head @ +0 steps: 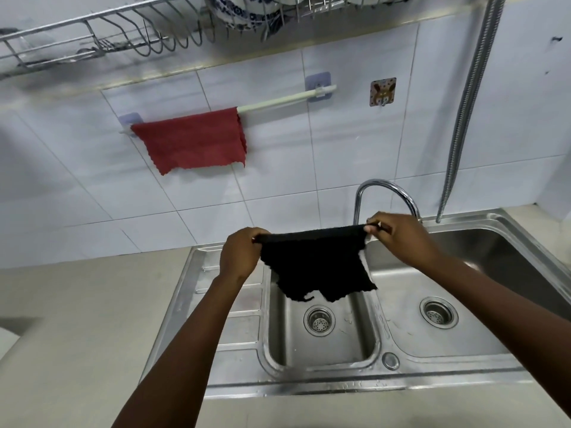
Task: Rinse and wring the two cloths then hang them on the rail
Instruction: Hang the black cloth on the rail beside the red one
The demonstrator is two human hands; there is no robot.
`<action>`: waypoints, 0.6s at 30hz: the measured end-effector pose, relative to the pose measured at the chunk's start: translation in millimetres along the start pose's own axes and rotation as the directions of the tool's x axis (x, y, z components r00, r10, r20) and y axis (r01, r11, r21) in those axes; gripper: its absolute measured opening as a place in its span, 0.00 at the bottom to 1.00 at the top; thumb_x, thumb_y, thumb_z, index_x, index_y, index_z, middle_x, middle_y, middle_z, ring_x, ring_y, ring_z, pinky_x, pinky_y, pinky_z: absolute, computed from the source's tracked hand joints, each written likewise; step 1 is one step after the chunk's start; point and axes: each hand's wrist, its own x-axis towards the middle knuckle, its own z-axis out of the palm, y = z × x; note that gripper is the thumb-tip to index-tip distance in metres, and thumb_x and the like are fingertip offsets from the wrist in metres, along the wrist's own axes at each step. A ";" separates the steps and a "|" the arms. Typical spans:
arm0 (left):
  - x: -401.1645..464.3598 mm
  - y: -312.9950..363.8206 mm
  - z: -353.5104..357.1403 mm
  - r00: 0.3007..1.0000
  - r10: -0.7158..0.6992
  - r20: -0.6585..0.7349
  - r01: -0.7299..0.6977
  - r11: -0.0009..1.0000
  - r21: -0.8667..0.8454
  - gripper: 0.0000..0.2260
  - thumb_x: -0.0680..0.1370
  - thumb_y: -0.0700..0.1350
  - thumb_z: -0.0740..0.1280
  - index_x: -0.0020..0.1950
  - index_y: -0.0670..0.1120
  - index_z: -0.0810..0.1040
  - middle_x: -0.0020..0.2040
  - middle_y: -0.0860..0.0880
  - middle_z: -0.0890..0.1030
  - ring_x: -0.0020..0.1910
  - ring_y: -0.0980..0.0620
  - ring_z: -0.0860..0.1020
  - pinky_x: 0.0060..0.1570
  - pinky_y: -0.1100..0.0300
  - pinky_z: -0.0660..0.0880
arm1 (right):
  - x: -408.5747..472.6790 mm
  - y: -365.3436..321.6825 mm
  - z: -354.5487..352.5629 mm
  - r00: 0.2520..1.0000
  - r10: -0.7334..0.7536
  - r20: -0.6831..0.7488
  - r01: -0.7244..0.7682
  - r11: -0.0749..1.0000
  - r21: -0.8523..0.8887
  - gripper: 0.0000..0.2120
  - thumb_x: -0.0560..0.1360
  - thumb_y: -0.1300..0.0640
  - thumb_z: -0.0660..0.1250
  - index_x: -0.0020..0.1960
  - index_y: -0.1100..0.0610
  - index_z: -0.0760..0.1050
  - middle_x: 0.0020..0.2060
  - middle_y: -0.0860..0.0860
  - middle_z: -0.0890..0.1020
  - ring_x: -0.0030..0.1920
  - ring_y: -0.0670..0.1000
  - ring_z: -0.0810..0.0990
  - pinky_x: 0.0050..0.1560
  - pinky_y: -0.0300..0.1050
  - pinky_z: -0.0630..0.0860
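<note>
Cloth (315,261) over sink (324,344), below rail (278,103)

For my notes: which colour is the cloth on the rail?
Red cloth, seen clearly in the head view.

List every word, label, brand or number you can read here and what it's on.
None can be read.
Hook sticker: a cartoon picture, no lettering visible.
Red cloth, black cloth, sink, tap, bowls: no text or marks visible.
</note>
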 end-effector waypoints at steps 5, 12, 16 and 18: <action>4.3 -0.4 -6.7 0.999 -0.016 0.028 0.015 0.999 0.035 0.15 0.72 0.36 0.63 0.49 0.51 0.84 0.48 0.50 0.82 0.47 0.51 0.78 0.45 0.60 0.70 | -2.3 0.8 9.3 0.998 0.057 0.021 -0.057 0.998 0.011 0.04 0.74 0.57 0.68 0.43 0.57 0.80 0.33 0.46 0.77 0.35 0.48 0.75 0.34 0.27 0.63; -14.3 -28.4 2.2 0.905 -0.167 0.392 -0.009 0.912 0.411 0.19 0.77 0.61 0.59 0.43 0.49 0.81 0.42 0.49 0.80 0.46 0.47 0.78 0.43 0.56 0.72 | -14.4 13.2 24.5 0.971 0.137 0.198 -0.116 0.987 -0.112 0.04 0.74 0.55 0.66 0.44 0.55 0.77 0.36 0.52 0.81 0.40 0.55 0.80 0.38 0.44 0.68; -2.1 -19.0 -21.2 0.959 -0.129 0.252 0.012 0.908 0.419 0.11 0.77 0.49 0.60 0.42 0.49 0.80 0.39 0.49 0.82 0.42 0.47 0.81 0.40 0.57 0.73 | 14.2 -7.8 1.4 0.965 0.188 0.185 -0.179 0.982 -0.063 0.07 0.76 0.54 0.64 0.38 0.48 0.73 0.29 0.48 0.78 0.25 0.43 0.77 0.37 0.46 0.73; 10.7 -13.1 -39.2 0.959 -0.133 0.250 0.101 0.985 0.139 0.10 0.76 0.43 0.61 0.44 0.51 0.82 0.31 0.49 0.82 0.33 0.50 0.82 0.37 0.59 0.76 | 35.8 -18.6 -8.9 0.955 0.231 0.184 -0.247 0.967 0.066 0.09 0.76 0.56 0.63 0.37 0.49 0.72 0.26 0.50 0.77 0.22 0.44 0.78 0.35 0.47 0.77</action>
